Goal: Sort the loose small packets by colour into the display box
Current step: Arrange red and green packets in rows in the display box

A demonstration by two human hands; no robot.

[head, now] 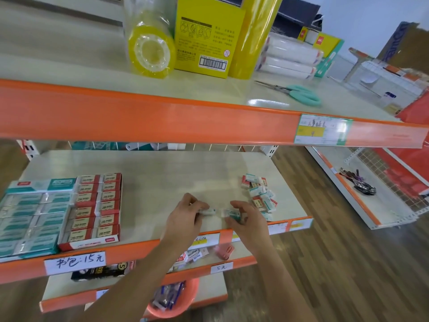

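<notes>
Head: hands (185, 214) pinch packets (228, 213) near shelf edge (250, 227)

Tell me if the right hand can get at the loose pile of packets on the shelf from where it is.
Probably yes. The right hand is beside the loose pile, with only bare shelf between them. But it already pinches a teal packet, so it would likely have to put that down first.

1. Your loose packets (260, 192) – small red-and-teal ones – lie heaped well right of the red display box (92, 209).
2. That box sits flat, rows of red packets filling it.
</notes>
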